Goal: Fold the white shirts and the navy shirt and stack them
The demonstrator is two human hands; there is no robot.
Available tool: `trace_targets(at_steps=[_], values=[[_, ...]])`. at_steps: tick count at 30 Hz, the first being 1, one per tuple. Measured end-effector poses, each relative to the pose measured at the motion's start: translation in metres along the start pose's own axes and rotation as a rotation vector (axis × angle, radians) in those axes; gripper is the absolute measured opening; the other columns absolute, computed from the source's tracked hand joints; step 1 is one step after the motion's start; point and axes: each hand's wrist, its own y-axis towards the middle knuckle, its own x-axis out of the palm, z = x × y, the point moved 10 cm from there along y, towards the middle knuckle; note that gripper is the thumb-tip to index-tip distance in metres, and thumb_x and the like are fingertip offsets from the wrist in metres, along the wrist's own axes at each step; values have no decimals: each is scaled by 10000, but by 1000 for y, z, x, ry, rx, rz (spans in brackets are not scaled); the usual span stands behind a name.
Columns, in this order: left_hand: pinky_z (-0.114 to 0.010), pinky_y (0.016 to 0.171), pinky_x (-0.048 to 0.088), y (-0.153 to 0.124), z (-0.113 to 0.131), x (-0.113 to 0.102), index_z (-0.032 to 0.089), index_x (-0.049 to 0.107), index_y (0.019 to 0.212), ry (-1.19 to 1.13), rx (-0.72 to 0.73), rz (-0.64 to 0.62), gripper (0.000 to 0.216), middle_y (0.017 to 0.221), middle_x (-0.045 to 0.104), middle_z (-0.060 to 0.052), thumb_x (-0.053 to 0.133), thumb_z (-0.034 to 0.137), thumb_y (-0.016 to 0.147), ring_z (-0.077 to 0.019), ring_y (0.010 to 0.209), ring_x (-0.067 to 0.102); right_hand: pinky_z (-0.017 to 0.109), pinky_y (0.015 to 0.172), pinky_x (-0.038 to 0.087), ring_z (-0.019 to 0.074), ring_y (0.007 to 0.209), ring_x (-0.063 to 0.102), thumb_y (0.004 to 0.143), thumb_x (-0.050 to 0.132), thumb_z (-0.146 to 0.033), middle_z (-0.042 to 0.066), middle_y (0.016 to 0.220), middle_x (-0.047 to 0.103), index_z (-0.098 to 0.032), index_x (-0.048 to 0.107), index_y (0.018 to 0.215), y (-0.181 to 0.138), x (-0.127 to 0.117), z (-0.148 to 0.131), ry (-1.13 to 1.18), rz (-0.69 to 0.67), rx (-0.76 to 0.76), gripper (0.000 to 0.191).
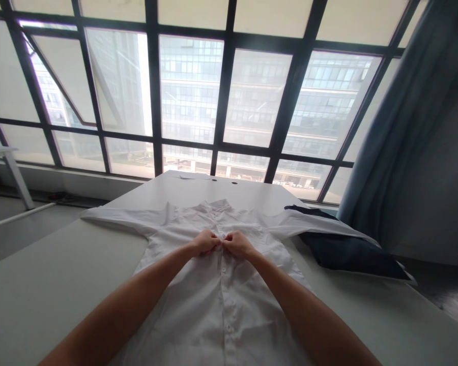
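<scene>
A white button-up shirt (191,300) lies spread face up on the table, collar (217,204) at the far end and sleeves stretched out to both sides. My left hand (206,242) pinches the front placket at chest height from the left. Against it, my right hand (237,244) pinches the same strip from the right, fingertips nearly touching. Whatever button lies between the fingers is hidden. Below the hands a shirt button (224,270) shows on the placket, and another button (229,328) sits nearer to me.
The white table (34,300) reaches toward a large gridded window (191,91). Dark navy folded cloth (351,251) lies at the right, partly under the right-hand sleeve. A blue-grey curtain (400,127) hangs beyond it. Another white table (13,168) stands far left.
</scene>
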Motion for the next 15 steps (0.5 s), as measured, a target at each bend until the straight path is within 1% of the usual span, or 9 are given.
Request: trace_targets(at_steps=[3,5,7,10,15], values=[[-191,325,131,-8,6,0,158,540,620,-49,31,-20,288,412,439,76,632,355,807,-41,294,282,175,374,354,96,391,518,769,592,-258,-20,497,606,-160,614,640,-11,-1,1,195,75,-9,164],[-189,328,119,-14,9,2,160,546,642,-93,52,-39,300,400,424,87,652,394,797,-36,291,267,181,385,385,94,395,524,752,572,-235,-11,548,646,-163,608,674,-17,-3,3,330,99,-5,112],[-189,332,114,-19,13,3,163,541,639,-116,71,-37,315,391,417,90,660,409,795,-33,295,260,187,390,400,95,398,527,730,566,-220,-5,572,663,-166,603,683,-21,-4,3,406,105,-6,80],[-192,336,119,-23,16,1,165,535,626,-112,93,1,318,384,406,91,645,397,814,-33,300,262,200,397,413,106,404,541,722,567,-219,2,572,667,-165,606,685,-24,-3,-1,436,84,-19,76],[-192,359,158,-23,14,-2,153,582,664,-72,90,67,296,389,415,90,645,401,812,-43,312,293,210,427,435,118,431,568,720,587,-217,4,568,670,-158,610,720,-26,0,-4,396,78,-55,64]])
